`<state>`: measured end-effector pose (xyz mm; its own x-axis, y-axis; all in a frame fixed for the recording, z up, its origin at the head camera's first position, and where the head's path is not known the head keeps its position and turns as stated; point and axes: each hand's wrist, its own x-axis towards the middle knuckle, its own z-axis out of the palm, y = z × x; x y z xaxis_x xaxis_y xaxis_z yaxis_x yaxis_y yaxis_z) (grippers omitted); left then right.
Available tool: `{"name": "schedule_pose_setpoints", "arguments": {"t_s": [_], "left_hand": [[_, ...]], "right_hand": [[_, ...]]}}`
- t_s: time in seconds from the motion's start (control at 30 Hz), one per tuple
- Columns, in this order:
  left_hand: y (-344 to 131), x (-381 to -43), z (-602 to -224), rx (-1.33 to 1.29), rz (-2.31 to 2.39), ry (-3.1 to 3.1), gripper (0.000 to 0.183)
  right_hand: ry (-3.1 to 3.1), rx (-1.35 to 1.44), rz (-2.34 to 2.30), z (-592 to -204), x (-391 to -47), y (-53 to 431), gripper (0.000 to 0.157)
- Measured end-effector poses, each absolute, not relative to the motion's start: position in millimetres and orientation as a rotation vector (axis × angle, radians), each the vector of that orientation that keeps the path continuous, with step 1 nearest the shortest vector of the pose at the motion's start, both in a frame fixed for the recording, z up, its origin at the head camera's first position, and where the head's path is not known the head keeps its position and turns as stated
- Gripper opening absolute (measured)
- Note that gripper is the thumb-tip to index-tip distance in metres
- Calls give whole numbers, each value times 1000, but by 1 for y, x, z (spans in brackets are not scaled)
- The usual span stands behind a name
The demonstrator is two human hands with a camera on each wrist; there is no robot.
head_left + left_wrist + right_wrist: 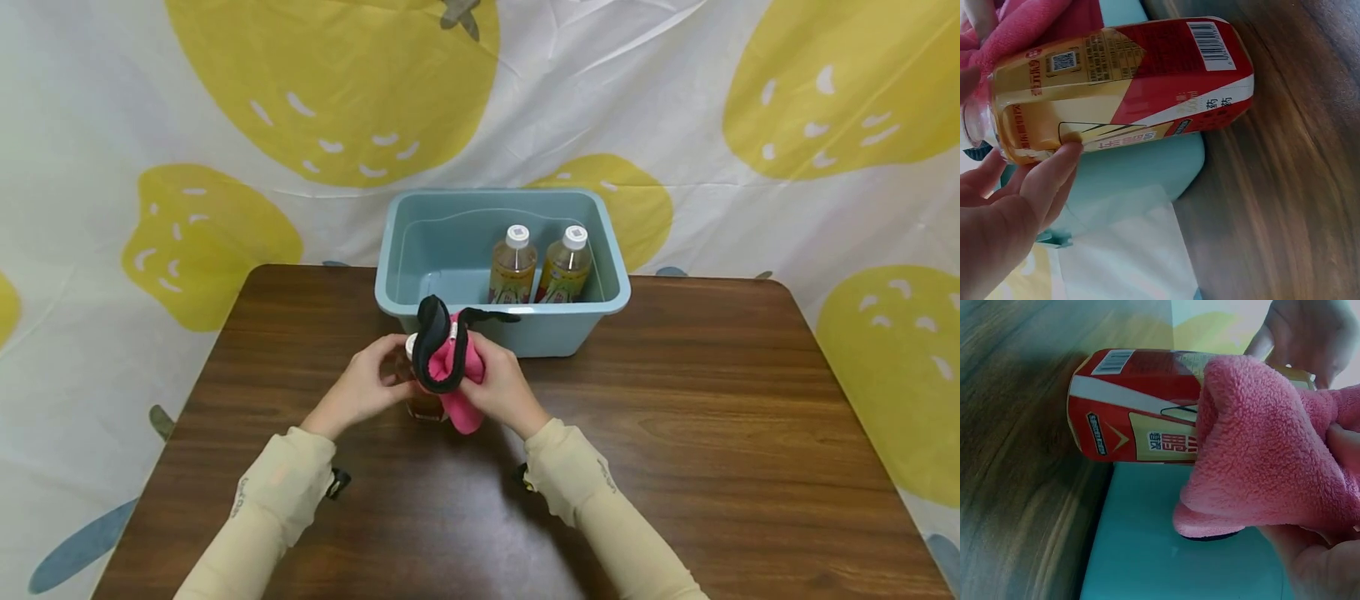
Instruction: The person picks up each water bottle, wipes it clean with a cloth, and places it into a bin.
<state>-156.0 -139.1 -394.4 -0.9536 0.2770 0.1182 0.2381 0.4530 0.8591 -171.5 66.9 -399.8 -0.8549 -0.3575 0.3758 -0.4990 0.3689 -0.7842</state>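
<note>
Holding the red-and-gold labelled plastic bottle with a white cap [1122, 81] near its neck and shoulder falls to the left hand [367, 382], whose thumb and fingers I have curled round it. The bottle is upright between both hands, just in front of the pale blue rectangular plastic bin [555, 335]; I cannot tell whether its base touches the brown wood-grain table [720, 417]. The right hand [504, 385] pinches a fuzzy pink cloth with black edging [1254, 450], which lies against the bottle's upper side. The hands are close together, one on each side.

I judge this to be wiping. To do it well, I would keep the left grip firm but light, so the thin plastic doesn't buckle, and press the cloth flat rather than leave it bunched. I'd work from shoulder to base, turning the bottle between strokes to reach the label under the left fingers. The loose black edging could catch the bin's rim, so I'd gather it first. Two yellow-labelled clear bottles with white caps [513, 271] stand inside the bin.
</note>
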Motion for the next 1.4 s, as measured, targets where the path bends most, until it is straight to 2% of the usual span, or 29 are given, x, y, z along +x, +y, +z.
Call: {"name": "schedule_pose_setpoints", "arguments": {"t_s": [0.3, 0.57, 0.8, 1.03, 1.23, 1.4], "left_hand": [[-137, -157, -396, 398, 1575, 2666, 41], [-136, -156, -398, 379, 1601, 2668, 42], [-136, -157, -400, 384, 1581, 2705, 43], [-136, -155, -401, 381, 1526, 2769, 45], [-136, -153, -398, 381, 1554, 2758, 44], [-136, -153, -398, 397, 1554, 2751, 42]], "right_hand": [[-2512, 816, 1373, -403, -169, 65, 22], [-2437, 753, 1285, -426, -160, 63, 37], [-2499, 641, 1265, -451, -156, 62, 24], [-2562, 614, 1259, -477, -156, 64, 22], [-2522, 673, 1258, -470, -157, 66, 20], [-2434, 732, 1299, -442, -156, 67, 17]]}}
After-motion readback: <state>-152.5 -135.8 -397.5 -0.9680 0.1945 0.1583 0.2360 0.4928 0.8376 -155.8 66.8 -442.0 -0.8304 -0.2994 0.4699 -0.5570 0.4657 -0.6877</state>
